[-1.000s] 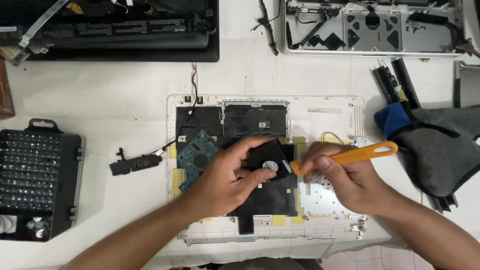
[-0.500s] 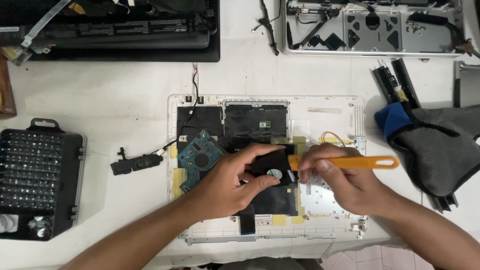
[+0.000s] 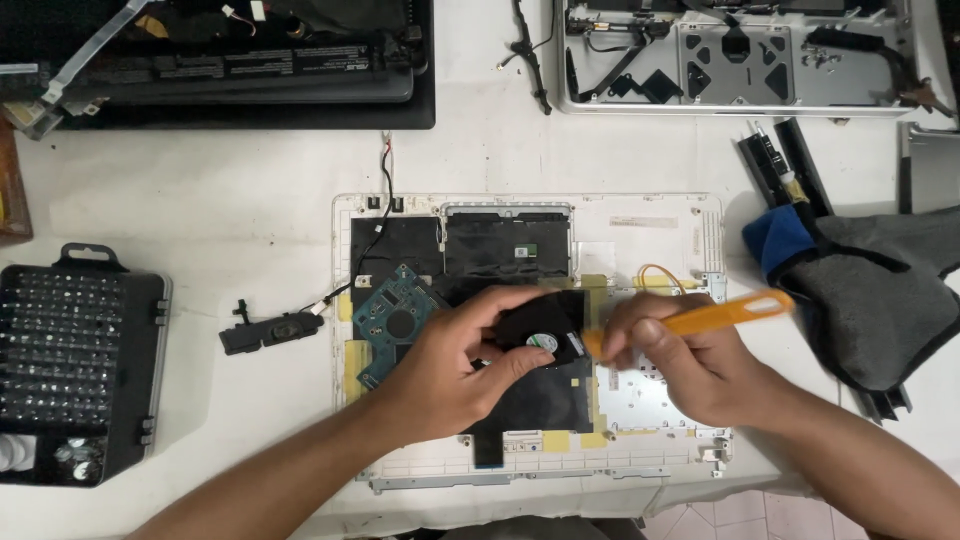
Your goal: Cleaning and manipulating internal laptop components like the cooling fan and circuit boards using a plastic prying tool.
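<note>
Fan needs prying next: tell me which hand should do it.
Right, probably. The right hand already grips the orange pry tool, its tip at the black fan; the left hand steadies that fan.

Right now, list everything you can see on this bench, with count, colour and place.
opened laptop base: one, white, centre of table
cooling fan: one, black, over the base, in the left hand
pry tool: one, orange, in the right hand, tip by the fan
circuit board: one, teal, left part of the base
small speaker: one, black, left of the base, wired to it
screwdriver bit case: one, black, far left
dismantled laptop: one, black, top left
dismantled laptop chassis: one, silver, top right
cloth: one, grey and blue, right
left hand: grip on the fan
right hand: grip on the pry tool
</note>
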